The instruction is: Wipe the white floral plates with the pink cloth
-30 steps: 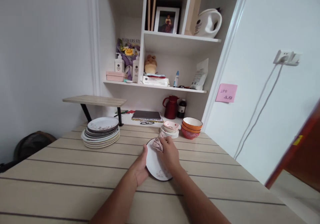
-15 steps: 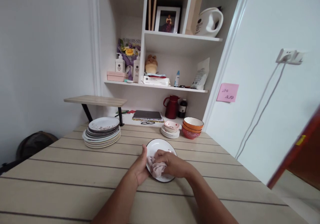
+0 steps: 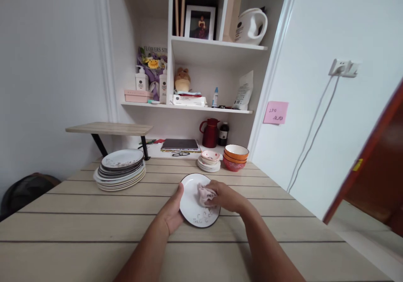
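Plate (image 3: 195, 208), white with a dark rim, lies at the middle of the table (image 3: 78, 223); the left hand (image 3: 171, 215) clasps its left edge, thumb over the rim, and the right hand (image 3: 227, 197) bunches a pink cloth (image 3: 205, 194) against its face. Hard rubbing could probably slide it out of that one-sided grip toward the small dishes (image 3: 209, 163) and orange bowls (image 3: 236, 157) beyond

We see only our two forearms and hands, and both are bare: the left forearm (image 3: 147, 252) and the right forearm (image 3: 267, 248) show uncovered skin from the lower edge of the view up to the wrists. Our left hand (image 3: 172, 212) and right hand (image 3: 228, 198) are bare too, with rounded knuckles and a short, blunt thumb (image 3: 180, 189) showing on the left. What we wear above the forearms lies outside the view, and the nails are too small to tell.
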`<act>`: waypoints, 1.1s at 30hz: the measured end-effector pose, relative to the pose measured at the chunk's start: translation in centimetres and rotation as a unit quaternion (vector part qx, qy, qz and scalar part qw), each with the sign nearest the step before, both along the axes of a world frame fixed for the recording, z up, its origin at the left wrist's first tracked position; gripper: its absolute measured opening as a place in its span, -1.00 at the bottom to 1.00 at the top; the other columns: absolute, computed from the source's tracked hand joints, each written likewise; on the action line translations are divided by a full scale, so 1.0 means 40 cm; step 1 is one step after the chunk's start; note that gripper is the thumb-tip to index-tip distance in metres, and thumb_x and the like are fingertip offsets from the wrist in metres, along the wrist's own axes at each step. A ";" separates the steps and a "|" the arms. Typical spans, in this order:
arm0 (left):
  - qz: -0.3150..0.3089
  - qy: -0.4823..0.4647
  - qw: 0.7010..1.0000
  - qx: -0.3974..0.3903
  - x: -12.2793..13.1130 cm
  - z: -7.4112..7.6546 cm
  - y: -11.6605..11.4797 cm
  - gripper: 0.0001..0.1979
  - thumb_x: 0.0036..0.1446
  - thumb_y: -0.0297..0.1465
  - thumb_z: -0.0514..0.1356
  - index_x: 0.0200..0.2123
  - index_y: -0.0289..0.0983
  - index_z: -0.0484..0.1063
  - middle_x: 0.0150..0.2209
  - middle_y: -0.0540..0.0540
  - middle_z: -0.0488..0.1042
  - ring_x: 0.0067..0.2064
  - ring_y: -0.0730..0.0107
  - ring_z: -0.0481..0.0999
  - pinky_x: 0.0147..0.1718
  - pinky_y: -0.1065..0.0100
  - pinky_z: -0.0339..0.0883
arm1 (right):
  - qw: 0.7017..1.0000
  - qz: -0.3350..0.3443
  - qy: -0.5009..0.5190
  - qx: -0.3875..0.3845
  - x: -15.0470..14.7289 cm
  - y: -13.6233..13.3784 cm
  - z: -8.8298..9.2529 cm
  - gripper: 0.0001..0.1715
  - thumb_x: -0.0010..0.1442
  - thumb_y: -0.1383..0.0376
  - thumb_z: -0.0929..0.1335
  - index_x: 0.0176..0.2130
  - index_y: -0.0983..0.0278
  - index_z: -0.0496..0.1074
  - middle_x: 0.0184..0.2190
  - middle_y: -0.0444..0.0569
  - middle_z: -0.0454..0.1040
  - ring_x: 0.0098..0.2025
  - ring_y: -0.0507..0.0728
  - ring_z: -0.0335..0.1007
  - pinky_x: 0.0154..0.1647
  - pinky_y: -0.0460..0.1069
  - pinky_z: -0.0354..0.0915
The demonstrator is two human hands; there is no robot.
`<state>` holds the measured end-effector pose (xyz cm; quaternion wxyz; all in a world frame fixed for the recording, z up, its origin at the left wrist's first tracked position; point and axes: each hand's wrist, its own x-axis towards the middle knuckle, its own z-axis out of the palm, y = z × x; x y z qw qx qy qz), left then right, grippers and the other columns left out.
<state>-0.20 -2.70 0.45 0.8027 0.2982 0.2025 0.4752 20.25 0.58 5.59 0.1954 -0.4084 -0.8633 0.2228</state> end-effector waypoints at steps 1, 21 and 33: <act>0.007 0.005 1.000 -0.004 -0.001 0.000 -0.001 -0.23 0.16 0.03 0.08 0.29 -0.36 0.17 0.12 -0.36 0.44 0.22 0.00 0.35 0.24 0.04 0.05 | 0.999 -0.036 -0.002 0.025 0.004 0.006 -0.004 -0.87 0.02 0.30 0.42 -0.32 0.22 0.49 -0.25 -0.07 0.44 -0.19 0.13 0.36 -0.16 -0.05 0.23; 0.039 0.009 0.999 -0.017 0.010 0.007 -0.005 -0.24 0.17 0.07 0.01 0.26 -0.32 0.23 0.10 -0.33 0.47 0.18 0.05 0.40 0.21 0.07 0.13 | 0.959 -0.169 0.031 0.224 -0.126 0.017 -0.068 -0.66 0.12 0.28 0.39 -0.06 0.13 0.49 -0.17 -0.01 0.43 -0.17 0.14 0.34 -0.26 -0.05 0.16; 0.027 -0.005 1.000 -0.015 0.005 0.010 -0.002 -0.26 0.19 0.04 0.01 0.29 -0.31 0.17 0.11 -0.32 0.46 0.19 0.04 0.39 0.23 0.05 0.08 | 0.957 -0.128 0.032 0.259 -0.091 0.038 -0.061 -0.60 0.26 0.38 0.25 -0.03 0.05 0.52 -0.18 -0.01 0.40 -0.12 0.17 0.30 -0.10 0.05 0.18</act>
